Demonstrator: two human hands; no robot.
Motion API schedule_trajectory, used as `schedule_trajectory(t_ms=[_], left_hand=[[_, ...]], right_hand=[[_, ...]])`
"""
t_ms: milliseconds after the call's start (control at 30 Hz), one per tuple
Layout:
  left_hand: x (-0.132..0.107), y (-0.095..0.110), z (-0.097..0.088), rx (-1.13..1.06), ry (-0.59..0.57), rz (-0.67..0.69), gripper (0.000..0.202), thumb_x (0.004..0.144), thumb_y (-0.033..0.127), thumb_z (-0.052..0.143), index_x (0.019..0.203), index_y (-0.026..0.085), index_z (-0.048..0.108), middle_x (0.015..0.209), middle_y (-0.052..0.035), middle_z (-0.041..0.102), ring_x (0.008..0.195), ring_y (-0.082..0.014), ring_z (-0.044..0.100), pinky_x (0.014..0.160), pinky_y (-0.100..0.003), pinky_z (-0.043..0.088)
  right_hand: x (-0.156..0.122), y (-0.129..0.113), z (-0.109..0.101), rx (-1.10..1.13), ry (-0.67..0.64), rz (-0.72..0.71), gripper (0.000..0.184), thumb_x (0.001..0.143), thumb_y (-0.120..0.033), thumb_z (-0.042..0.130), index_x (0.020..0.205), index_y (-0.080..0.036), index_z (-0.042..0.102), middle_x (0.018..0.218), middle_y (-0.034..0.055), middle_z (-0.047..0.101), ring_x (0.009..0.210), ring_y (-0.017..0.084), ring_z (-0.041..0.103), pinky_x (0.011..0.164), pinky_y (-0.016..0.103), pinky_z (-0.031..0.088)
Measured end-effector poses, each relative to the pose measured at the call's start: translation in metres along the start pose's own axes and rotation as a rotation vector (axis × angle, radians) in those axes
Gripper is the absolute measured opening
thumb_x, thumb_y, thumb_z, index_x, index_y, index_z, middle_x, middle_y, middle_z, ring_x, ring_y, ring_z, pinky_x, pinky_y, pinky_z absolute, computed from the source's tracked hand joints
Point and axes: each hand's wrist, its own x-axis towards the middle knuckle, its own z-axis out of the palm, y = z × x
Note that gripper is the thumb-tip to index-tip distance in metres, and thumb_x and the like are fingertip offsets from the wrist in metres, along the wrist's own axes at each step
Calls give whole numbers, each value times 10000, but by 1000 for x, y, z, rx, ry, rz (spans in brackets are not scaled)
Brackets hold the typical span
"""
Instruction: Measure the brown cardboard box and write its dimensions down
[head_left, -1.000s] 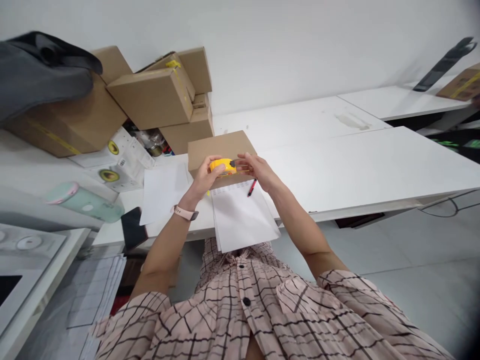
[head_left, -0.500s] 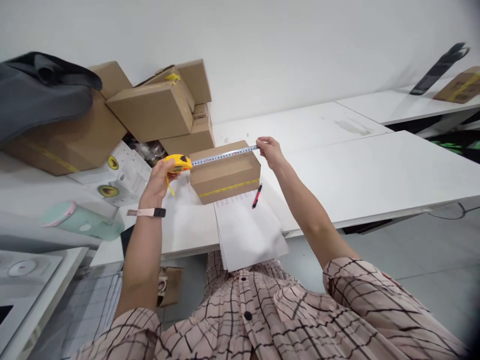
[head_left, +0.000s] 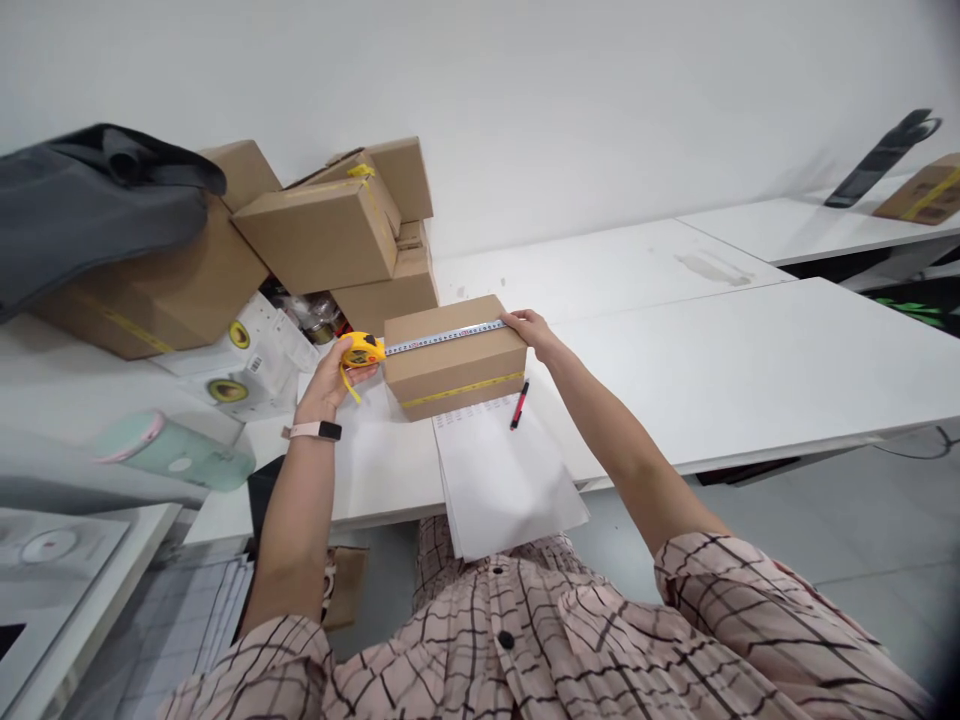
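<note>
A small cardboard box (head_left: 457, 372) with a yellow strap stands on the white table (head_left: 712, 350). My left hand (head_left: 334, 378) is closed round a yellow tape measure (head_left: 363, 350) at the box's left end. The tape blade (head_left: 442, 337) lies stretched along the box's top edge. My right hand (head_left: 529, 328) pinches the blade's tip at the box's right end. A red pen (head_left: 517, 405) lies on a stack of white paper (head_left: 502, 470) just in front of the box.
Several larger cardboard boxes (head_left: 322, 225) are piled at the back left, with a dark grey bag (head_left: 90, 210) on one. A mint green bottle (head_left: 176, 455) lies at the left. A white carton (head_left: 247, 360) sits beside the pile. Another box (head_left: 919, 190) rests far right.
Both hands were together on the tape measure. They have drawn apart, pulling the blade out, and lowered it onto the small box's top edge.
</note>
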Motion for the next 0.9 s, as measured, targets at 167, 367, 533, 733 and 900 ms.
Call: schedule_trajectory(t_ms=[167, 367, 533, 733, 900], left_hand=[[3, -2, -6, 14, 18, -23, 428, 831, 476, 720, 1084, 137, 652, 873, -82, 740, 776, -212, 731, 749, -365, 615], [2, -2, -8, 41, 24, -17, 442, 792, 455, 749, 1088, 138, 667, 875, -73, 750, 677, -184, 711, 682, -333, 612], [-9, 6, -3, 34, 81, 34, 371, 747, 393, 775, 992, 124, 700, 851, -70, 750, 707, -183, 707, 691, -314, 602], [-97, -15, 20, 36, -113, 139, 488, 663, 381, 850, 1030, 97, 702, 1005, -129, 764, 839, -220, 720, 680, -274, 552], [-174, -80, 78, -129, -592, -154, 600, 729, 462, 823, 1220, 187, 618, 1102, -142, 716, 754, -228, 709, 655, -381, 595]], right_hand=[[2, 4, -2, -42, -25, -8, 383, 751, -511, 790, 857, -184, 619, 990, 102, 703, 827, 202, 622, 671, 311, 455], [3, 5, -2, -121, 6, -7, 411, 750, -550, 775, 770, -191, 578, 861, 63, 680, 737, 162, 587, 615, 279, 423], [3, 2, -2, -276, 108, -81, 450, 765, -518, 766, 636, -212, 463, 676, 4, 582, 638, 123, 495, 572, 263, 354], [7, -34, -10, -113, 86, -302, 343, 845, -473, 680, 693, -200, 539, 650, -27, 533, 591, 101, 406, 588, 264, 345], [12, -62, 29, -346, -186, -486, 319, 831, -475, 672, 709, -183, 637, 728, 19, 651, 716, 150, 552, 680, 273, 409]])
